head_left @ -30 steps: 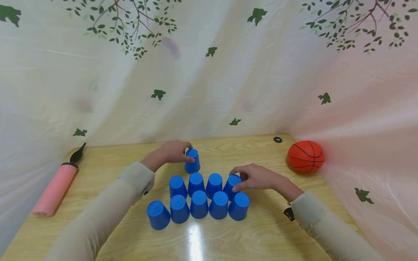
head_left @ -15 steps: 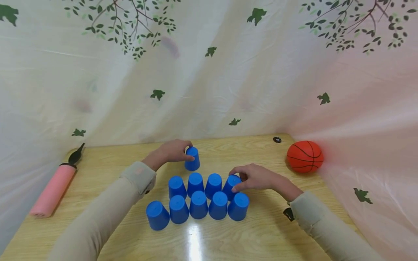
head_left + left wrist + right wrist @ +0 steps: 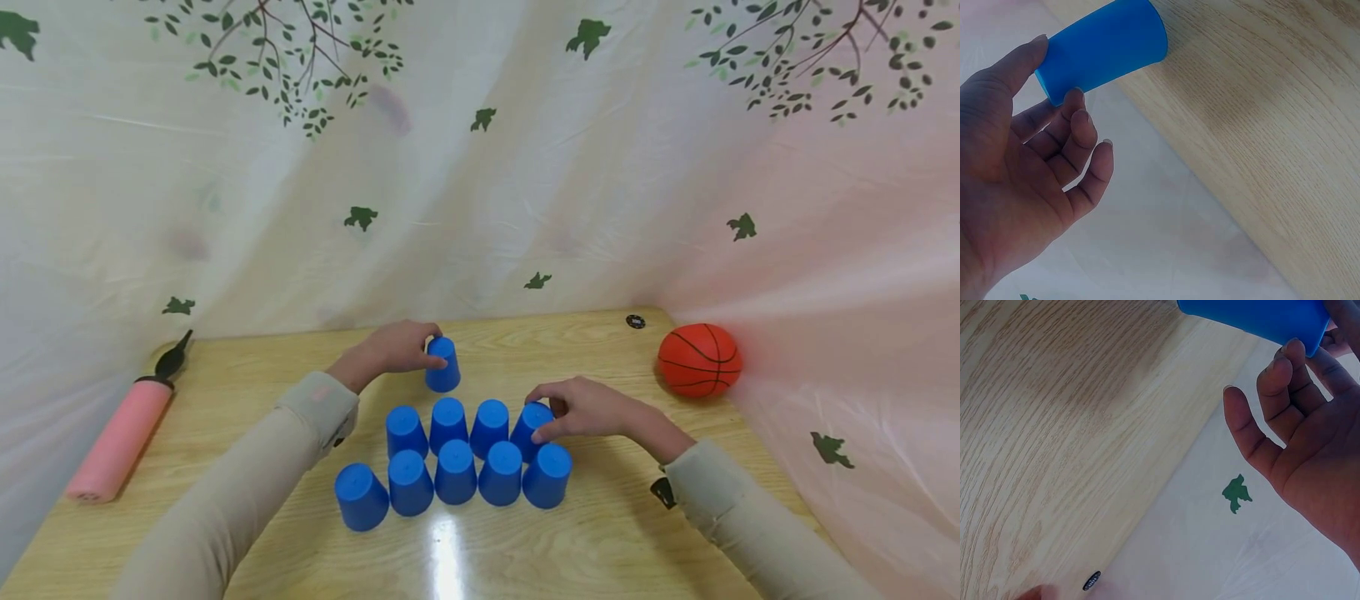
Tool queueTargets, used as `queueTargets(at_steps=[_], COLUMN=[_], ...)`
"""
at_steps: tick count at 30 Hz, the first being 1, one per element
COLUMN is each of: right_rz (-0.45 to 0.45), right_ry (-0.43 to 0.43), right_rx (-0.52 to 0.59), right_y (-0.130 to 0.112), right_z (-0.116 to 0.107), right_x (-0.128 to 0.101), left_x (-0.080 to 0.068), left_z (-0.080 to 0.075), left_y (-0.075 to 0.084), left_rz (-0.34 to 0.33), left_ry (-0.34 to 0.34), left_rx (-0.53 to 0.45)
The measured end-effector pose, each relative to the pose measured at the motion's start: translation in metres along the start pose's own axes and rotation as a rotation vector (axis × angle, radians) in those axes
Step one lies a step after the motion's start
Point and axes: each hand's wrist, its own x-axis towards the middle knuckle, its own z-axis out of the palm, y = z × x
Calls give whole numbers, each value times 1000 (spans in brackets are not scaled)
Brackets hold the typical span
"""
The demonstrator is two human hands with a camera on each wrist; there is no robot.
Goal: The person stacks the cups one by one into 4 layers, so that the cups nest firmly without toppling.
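Several blue cups stand upside down on the wooden table (image 3: 600, 542) in two close rows. One more blue cup (image 3: 443, 367) stands alone behind them. My left hand (image 3: 433, 348) pinches this lone cup near its top. In the left wrist view, thumb and forefinger of the left hand (image 3: 1054, 72) hold the lone cup (image 3: 1104, 50) at its closed end. My right hand (image 3: 551, 412) pinches the rightmost cup of the back row (image 3: 531, 423) between thumb and fingers. The right wrist view shows that cup (image 3: 1254, 315) held by my fingertips (image 3: 1291, 350).
An orange basketball (image 3: 700, 359) lies at the table's far right corner. At the left edge lies a pink hand pump (image 3: 120, 437) with a black nozzle. A small black disc (image 3: 635, 321) sits near the back edge. A leaf-printed sheet (image 3: 480, 167) walls in the table.
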Motion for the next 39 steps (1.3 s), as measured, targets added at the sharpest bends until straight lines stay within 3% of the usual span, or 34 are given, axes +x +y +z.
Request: queueTargets(at_steps=[39], right_rz=[10], right_ry=[2], right_rx=[6], right_y=[0], right_z=[0], right_x=[-1], left_x=[-4], left_z=[0], left_y=[-3], left_rz=[7], left_ry=[-1], left_rx=[-6])
